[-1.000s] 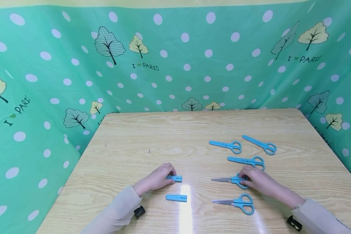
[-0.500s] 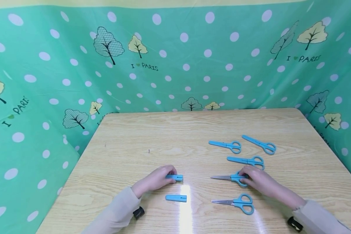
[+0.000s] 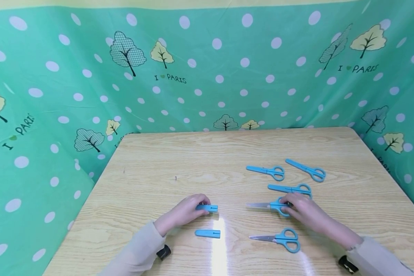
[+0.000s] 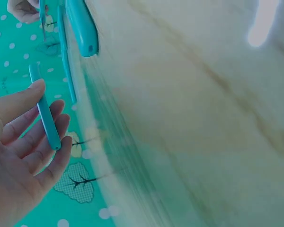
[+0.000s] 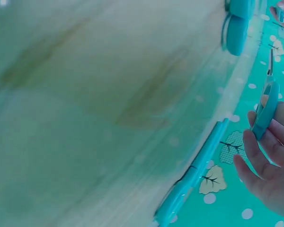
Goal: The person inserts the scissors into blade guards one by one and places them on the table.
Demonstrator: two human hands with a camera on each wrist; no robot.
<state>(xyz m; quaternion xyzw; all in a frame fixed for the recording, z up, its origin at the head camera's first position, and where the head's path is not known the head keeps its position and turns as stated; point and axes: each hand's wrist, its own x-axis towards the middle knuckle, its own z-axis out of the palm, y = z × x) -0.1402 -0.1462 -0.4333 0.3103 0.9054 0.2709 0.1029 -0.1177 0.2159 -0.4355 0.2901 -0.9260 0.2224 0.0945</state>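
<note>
My left hand (image 3: 189,209) pinches a blue scissors cover (image 3: 208,208) between thumb and fingers, its slotted end toward the right. The left wrist view shows this cover (image 4: 48,116) lifted off the table. My right hand (image 3: 305,211) holds a pair of blue-handled scissors (image 3: 276,206) by the handles, the bare blades pointing left at the cover. A gap separates blades and cover. In the right wrist view the held scissors (image 5: 267,106) are also raised. Nearer the front lie a second cover (image 3: 207,234) and a second pair of bare scissors (image 3: 286,239).
Behind my right hand lie covered blue scissors (image 3: 289,189), with more covered scissors (image 3: 266,172) and another covered pair (image 3: 307,170) farther back. The wooden table (image 3: 158,153) ends at a green dotted curtain (image 3: 193,76).
The right hand has raised the scissors off the table and shifted them slightly up and left in view. The left hand has lifted its cover and moved it a little to the right.
</note>
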